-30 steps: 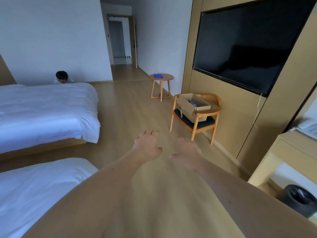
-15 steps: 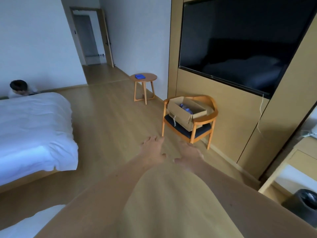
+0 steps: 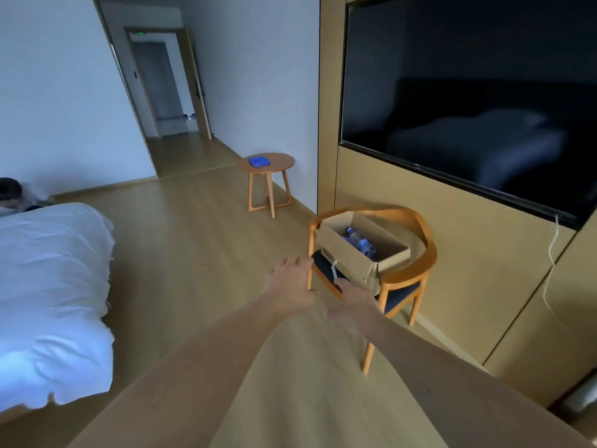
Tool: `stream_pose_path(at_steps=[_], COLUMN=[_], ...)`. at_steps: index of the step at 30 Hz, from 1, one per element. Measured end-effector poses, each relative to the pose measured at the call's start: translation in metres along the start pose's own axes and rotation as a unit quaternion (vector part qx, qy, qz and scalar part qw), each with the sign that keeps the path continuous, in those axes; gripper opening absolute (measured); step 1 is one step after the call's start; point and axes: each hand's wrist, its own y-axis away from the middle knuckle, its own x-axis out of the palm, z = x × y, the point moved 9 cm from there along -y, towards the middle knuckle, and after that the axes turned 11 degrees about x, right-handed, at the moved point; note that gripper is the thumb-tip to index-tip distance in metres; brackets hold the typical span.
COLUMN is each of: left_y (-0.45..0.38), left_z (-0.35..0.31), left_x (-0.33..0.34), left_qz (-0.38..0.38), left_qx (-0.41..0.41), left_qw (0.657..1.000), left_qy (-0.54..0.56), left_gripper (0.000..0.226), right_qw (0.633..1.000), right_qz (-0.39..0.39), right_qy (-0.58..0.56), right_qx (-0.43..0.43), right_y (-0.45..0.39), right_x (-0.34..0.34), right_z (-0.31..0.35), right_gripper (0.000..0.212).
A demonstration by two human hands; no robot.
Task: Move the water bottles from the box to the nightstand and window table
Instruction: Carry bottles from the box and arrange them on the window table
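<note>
An open cardboard box (image 3: 350,257) rests on the seat of a wooden armchair (image 3: 408,273) against the TV wall. Inside it lie clear water bottles (image 3: 359,241) with blue-purple labels. Both my arms stretch forward, palms down. My left hand (image 3: 288,283) hovers just left of the chair's front corner, fingers apart and holding nothing. My right hand (image 3: 352,307) is in front of the box's near end, fingers loosely spread, also holding nothing. Neither hand touches the box.
A small round wooden table (image 3: 277,160) with a blue flat object (image 3: 259,161) stands further along the wall. A white bed (image 3: 48,292) lies at left, with a person's head (image 3: 9,189) behind it. A large dark TV (image 3: 468,98) hangs on the wood-panelled wall.
The view has come closer to the chair and box and turned right. Both hands have stayed outstretched and now reach the chair's front.
</note>
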Motion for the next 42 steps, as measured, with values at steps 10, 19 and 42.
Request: stream_pose_path(at_steps=[10, 19, 42], left_y=[-0.185, -0.375, -0.663], left_z=[0.075, 0.139, 0.163], left_x=[0.031, 0.065, 0.264], left_qz=[0.026, 0.073, 0.289], left_qx=[0.039, 0.124, 0.176], left_qw=[0.999, 0.988, 0.941], left_qy=[-0.012, 0.059, 0.017], left_gripper=[0.062, 0.059, 0.058], right_qw=[0.999, 0.989, 0.931], right_qz=[0.003, -0.022, 0.084], right_qy=[-0.007, -0.045, -0.124], right_qx=[0.039, 0.140, 0.333], right_y=[-0.172, -0.328, -0.612], right_x=[-0.006, -0.009, 0.026], right_z=[0.016, 0.034, -0.102], right_gripper=[0.078, 0.071, 0.069])
